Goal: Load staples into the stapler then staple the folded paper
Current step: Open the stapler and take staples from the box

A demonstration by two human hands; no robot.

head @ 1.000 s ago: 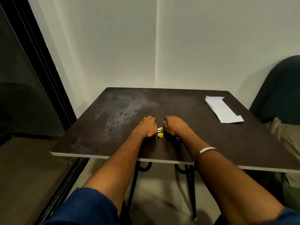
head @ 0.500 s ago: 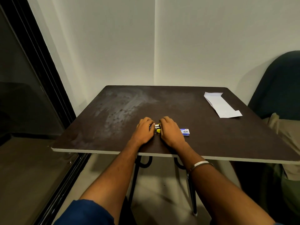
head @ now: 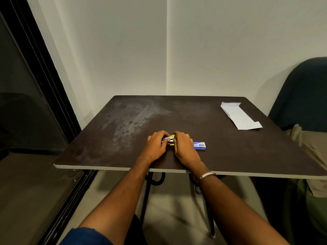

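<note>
A small yellow and black stapler (head: 170, 140) lies on the dark table (head: 230, 152) near its front edge. My left hand (head: 157, 145) grips its left end and my right hand (head: 184, 147) grips its right end, so most of the stapler is hidden. A little blue staple box (head: 200, 145) lies flat just right of my right hand. The folded white paper (head: 238, 115) lies at the table's far right corner, away from both hands.
A dark green chair back (head: 304, 92) stands to the right of the table, with beige cloth (head: 315, 156) beside the table edge. White walls close off the back. A dark window frame (head: 44, 71) runs along the left.
The view has tilted so the table sits lower and the staple box shows from behind my right hand. Both hands have closed in more tightly on the stapler.
</note>
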